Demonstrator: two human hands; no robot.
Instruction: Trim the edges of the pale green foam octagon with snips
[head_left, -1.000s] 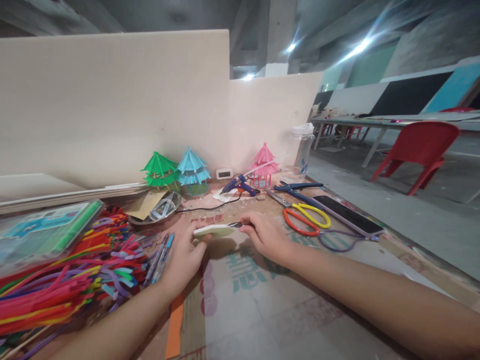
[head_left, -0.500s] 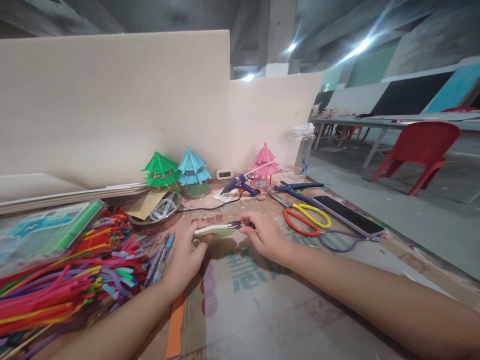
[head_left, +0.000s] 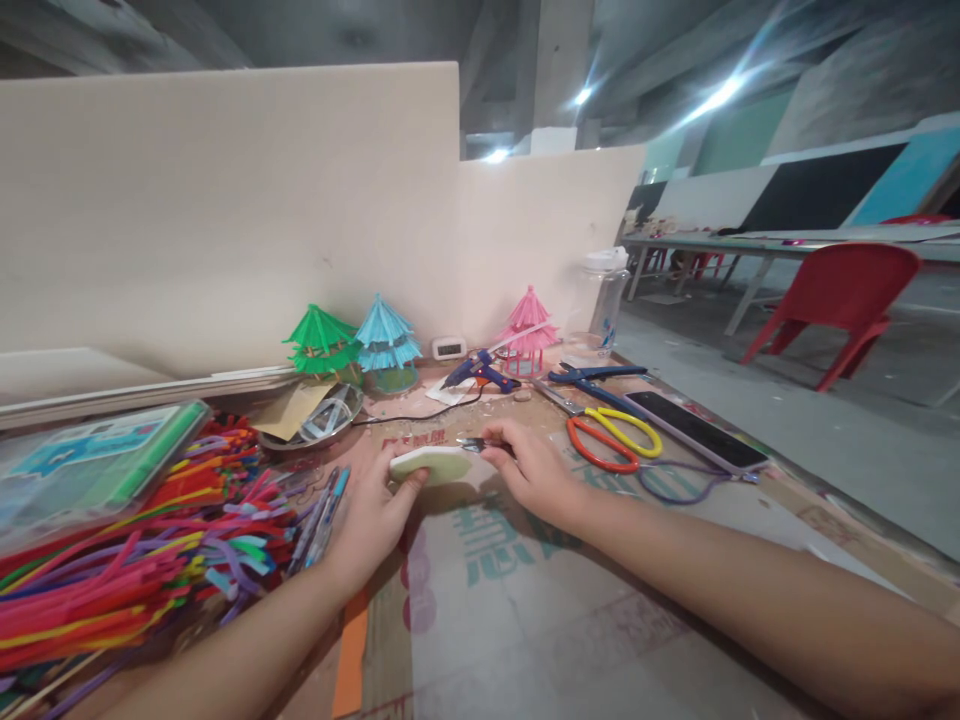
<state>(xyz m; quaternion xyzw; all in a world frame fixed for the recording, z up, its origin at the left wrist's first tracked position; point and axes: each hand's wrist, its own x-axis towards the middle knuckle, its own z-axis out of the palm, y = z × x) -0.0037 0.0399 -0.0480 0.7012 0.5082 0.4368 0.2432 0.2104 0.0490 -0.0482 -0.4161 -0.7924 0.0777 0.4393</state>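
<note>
Presently, a thin pale-green-and-white flat piece with a rounded edge (head_left: 442, 466) sits between both hands, apparently lifted above the cardboard-covered bench (head_left: 510, 640).

Risk, by judgement: the small dark tool with a metallic tip (head_left: 472, 445) could skid off the narrow rim and run toward the left hand (head_left: 386, 505); likely cause, too much push against an edge with nothing firm behind it. Second risk: the piece twisting, being gripped at one end only. Tip and rim overlap in view; contact cannot be confirmed.

Fingers, left: closed on the left end of the piece, thumb on the near face, the others mostly hidden behind it. Fingers, right: pinched together on the tool, thumb against forefinger, right hand (head_left: 536, 475) just beside the piece's right end.

Nearby: metal scissors with orange and yellow handles (head_left: 607, 440) right of the right hand; blue glue gun (head_left: 476, 370) beyond both hands.
</note>
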